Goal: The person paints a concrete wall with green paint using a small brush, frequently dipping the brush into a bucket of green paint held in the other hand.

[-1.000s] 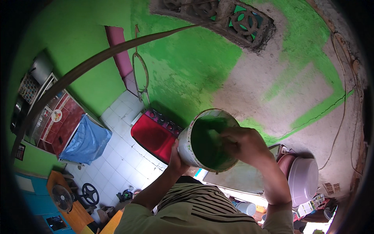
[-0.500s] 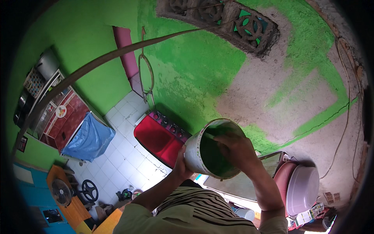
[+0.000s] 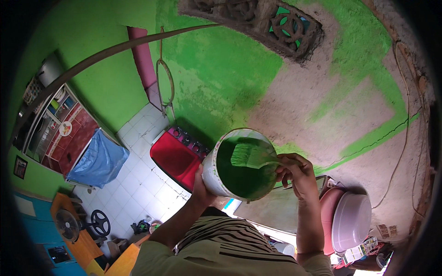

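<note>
My left hand (image 3: 201, 187) grips the white bucket (image 3: 210, 174) from its left side, fingers hidden beneath it. Dark green paint (image 3: 239, 180) lies inside the bucket, which tilts toward me. Between the fingers of my right hand (image 3: 294, 174) is the handle of a paintbrush (image 3: 248, 156). Its wide bristles are coated in bright green and lie over the bucket's opening, pointing left. Ahead, the wall (image 3: 216, 78) is green on the left, while bare greyish plaster (image 3: 294, 101) shows on the right with a few green streaks.
A red washing machine (image 3: 172, 158) stands against the wall beyond the bucket. Pink and lilac basins (image 3: 354, 221) lean at the right. Far left are a cabinet with a blue cloth (image 3: 99, 161) and a fan (image 3: 67, 225). A dark strap (image 3: 115, 48) crosses the upper left.
My right hand has drawn back from inside the bucket toward the right, lifting the brush so its green bristles show. The bucket has shifted slightly left in view.
</note>
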A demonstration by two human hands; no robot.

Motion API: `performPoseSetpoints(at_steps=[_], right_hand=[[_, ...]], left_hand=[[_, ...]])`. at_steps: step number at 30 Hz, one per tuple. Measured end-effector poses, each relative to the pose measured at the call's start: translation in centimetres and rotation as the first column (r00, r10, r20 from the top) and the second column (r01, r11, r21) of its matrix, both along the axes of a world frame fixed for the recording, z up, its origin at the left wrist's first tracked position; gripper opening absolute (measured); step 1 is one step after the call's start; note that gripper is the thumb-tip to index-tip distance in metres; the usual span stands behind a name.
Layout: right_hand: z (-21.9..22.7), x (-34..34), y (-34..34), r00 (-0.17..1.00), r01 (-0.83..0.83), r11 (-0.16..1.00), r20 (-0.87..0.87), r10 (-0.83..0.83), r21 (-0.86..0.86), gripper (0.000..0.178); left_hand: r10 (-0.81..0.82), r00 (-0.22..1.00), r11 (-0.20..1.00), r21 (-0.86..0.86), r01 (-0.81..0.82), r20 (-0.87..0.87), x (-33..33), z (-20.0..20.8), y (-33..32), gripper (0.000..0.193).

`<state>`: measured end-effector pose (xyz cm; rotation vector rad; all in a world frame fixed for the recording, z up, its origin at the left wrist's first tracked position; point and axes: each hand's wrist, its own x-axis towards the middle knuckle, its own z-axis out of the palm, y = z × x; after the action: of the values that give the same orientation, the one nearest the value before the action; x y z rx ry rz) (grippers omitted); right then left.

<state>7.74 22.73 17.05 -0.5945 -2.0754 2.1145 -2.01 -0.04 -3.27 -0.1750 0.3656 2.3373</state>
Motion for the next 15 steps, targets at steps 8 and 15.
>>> performPoseSetpoints(at_steps=[8,15], right_hand=[[-5.3,0.7,0.8,0.989,0.142,0.762,0.051,-0.142,-0.632,0.014],[-3.7,-0.3,2.2,0.933,0.043,0.623,-0.191,-0.304,-0.781,0.02]], left_hand=[[0.06,0.993,0.994,0.095,-0.051,-0.098,-0.7,3.4,0.2,0.066],[0.094,0.99,0.992,0.093,-0.084,-0.109,-0.7,2.8,0.2,0.067]])
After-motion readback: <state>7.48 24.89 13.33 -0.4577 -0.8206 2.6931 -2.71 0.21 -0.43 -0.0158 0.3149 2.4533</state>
